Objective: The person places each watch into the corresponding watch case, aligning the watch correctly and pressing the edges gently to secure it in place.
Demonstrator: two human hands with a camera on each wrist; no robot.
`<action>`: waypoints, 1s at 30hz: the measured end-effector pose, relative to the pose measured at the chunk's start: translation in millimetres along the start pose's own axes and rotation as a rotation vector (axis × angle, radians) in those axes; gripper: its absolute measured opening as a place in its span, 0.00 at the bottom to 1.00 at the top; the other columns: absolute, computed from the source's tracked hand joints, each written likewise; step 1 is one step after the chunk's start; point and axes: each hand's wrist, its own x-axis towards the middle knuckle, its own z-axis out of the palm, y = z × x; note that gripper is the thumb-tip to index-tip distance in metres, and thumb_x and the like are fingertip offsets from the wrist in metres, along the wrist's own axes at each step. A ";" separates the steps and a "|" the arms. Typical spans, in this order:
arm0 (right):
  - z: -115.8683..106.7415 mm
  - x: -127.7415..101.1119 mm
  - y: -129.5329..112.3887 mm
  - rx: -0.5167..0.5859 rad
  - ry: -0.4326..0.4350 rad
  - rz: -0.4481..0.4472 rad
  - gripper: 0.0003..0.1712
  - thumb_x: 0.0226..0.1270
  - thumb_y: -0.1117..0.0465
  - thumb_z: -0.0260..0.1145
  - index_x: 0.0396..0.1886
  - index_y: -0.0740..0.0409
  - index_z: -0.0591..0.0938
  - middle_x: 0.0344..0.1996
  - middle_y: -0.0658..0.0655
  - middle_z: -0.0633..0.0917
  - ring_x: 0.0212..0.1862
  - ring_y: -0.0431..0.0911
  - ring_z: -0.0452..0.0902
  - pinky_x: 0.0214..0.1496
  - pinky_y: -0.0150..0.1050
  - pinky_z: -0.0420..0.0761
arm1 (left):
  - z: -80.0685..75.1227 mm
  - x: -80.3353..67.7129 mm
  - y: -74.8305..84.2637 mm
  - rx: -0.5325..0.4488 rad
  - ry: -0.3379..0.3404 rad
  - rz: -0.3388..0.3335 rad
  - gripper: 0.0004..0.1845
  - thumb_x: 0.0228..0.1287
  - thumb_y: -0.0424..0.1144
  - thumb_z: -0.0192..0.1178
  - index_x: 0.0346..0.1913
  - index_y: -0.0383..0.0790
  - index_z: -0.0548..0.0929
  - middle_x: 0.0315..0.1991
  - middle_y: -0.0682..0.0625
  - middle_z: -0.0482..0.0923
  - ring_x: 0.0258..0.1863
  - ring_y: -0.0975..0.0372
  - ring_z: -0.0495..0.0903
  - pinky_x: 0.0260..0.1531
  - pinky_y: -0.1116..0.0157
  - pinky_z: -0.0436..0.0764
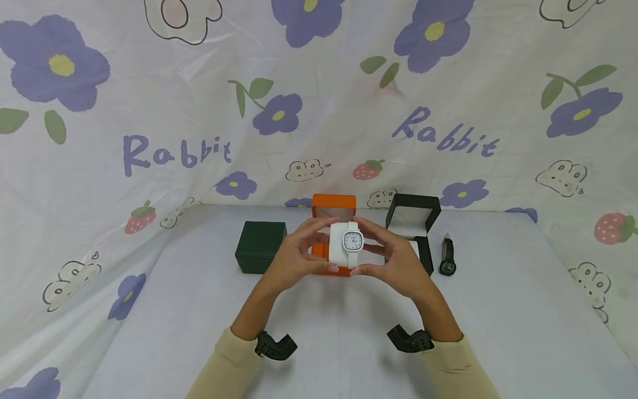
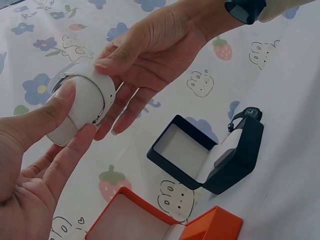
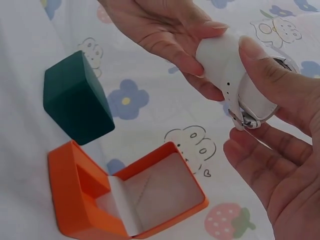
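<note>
1. A white watch [image 1: 353, 242], wrapped around a white cushion [image 1: 337, 247], is held up in the air between both hands, above the open orange box [image 1: 333, 209].
2. The cushion is pinched by the left hand [image 1: 294, 256]: the thumb is placed on one side and the fingers [image 2: 75, 150] are curled around the other side, as is seen in the left wrist view.
3. The watch is gripped by the right hand [image 1: 394, 255] with the thumb on the strap, near the buckle [image 3: 245, 120], and the other fingers are only partly bent below it.
4. The dial of the watch is turned toward the person in the head view.
5. A closed dark green box [image 1: 260, 245] is placed on the table [image 1: 498, 310] to the left of the orange box.
6. An open black box [image 1: 413, 221] is seen to the right of it, and a black watch [image 1: 447, 256] is laid just beside this box.
7. The table is covered by a cloth with flower print.
</note>
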 end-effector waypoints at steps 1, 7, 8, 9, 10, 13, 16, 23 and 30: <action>0.2 0.1 -0.5 0.003 0.004 -0.002 0.54 0.49 0.67 0.83 0.76 0.45 0.69 0.69 0.50 0.76 0.68 0.46 0.73 0.64 0.38 0.78 | 0.3 0.1 0.1 0.000 0.003 0.002 0.41 0.55 0.29 0.76 0.72 0.57 0.74 0.67 0.53 0.70 0.57 0.51 0.80 0.43 0.53 0.88; 0.6 0.3 0.2 -0.004 0.007 -0.011 0.53 0.49 0.67 0.83 0.76 0.45 0.70 0.68 0.49 0.76 0.67 0.46 0.73 0.65 0.38 0.78 | 0.6 0.3 0.1 0.011 0.005 0.011 0.42 0.55 0.30 0.77 0.72 0.58 0.74 0.67 0.53 0.70 0.57 0.52 0.80 0.43 0.54 0.88; 0.4 0.3 0.8 -0.007 0.005 -0.013 0.53 0.50 0.67 0.83 0.76 0.44 0.70 0.69 0.49 0.76 0.67 0.46 0.73 0.65 0.38 0.78 | 0.5 0.3 0.0 0.013 0.003 0.011 0.42 0.55 0.30 0.77 0.72 0.57 0.74 0.67 0.53 0.70 0.57 0.52 0.80 0.43 0.54 0.88; 0.1 0.2 1.1 -0.007 0.001 -0.016 0.53 0.50 0.67 0.83 0.76 0.43 0.70 0.69 0.49 0.76 0.67 0.46 0.73 0.65 0.38 0.78 | 0.4 0.2 0.1 0.015 0.001 0.012 0.42 0.55 0.29 0.76 0.72 0.57 0.74 0.66 0.53 0.70 0.57 0.52 0.80 0.43 0.54 0.88; -0.2 0.2 1.4 -0.008 -0.003 -0.019 0.53 0.50 0.67 0.83 0.76 0.43 0.69 0.69 0.49 0.75 0.67 0.46 0.73 0.65 0.38 0.78 | 0.5 0.0 0.0 0.018 -0.001 0.012 0.42 0.55 0.29 0.76 0.72 0.57 0.74 0.66 0.53 0.70 0.57 0.52 0.80 0.43 0.54 0.88; -1.0 -0.1 1.1 -0.008 -0.011 -0.025 0.54 0.49 0.68 0.83 0.76 0.45 0.69 0.69 0.50 0.75 0.67 0.46 0.73 0.65 0.38 0.78 | 0.5 -0.2 0.1 0.031 -0.002 0.010 0.42 0.55 0.29 0.76 0.72 0.57 0.74 0.66 0.53 0.70 0.57 0.52 0.81 0.43 0.54 0.88; -1.4 -0.4 0.1 -0.010 -0.014 -0.026 0.54 0.49 0.68 0.83 0.76 0.46 0.69 0.69 0.50 0.75 0.67 0.46 0.74 0.65 0.38 0.78 | 1.0 -0.1 0.4 0.040 -0.003 0.007 0.42 0.55 0.30 0.77 0.72 0.57 0.74 0.66 0.53 0.70 0.57 0.52 0.81 0.43 0.55 0.88; -1.1 -0.5 -0.1 -0.019 -0.008 -0.028 0.53 0.50 0.68 0.83 0.76 0.50 0.69 0.69 0.50 0.76 0.66 0.46 0.74 0.65 0.38 0.78 | 1.8 0.0 1.5 0.039 0.005 0.007 0.42 0.55 0.30 0.77 0.72 0.55 0.74 0.67 0.52 0.70 0.57 0.52 0.81 0.43 0.55 0.88; 0.5 -0.6 -0.3 -0.013 0.001 0.001 0.53 0.49 0.69 0.82 0.76 0.51 0.69 0.68 0.53 0.77 0.64 0.48 0.76 0.65 0.38 0.78 | 3.2 0.5 1.1 0.035 0.003 0.017 0.41 0.55 0.29 0.76 0.73 0.52 0.74 0.65 0.51 0.71 0.58 0.51 0.81 0.44 0.55 0.88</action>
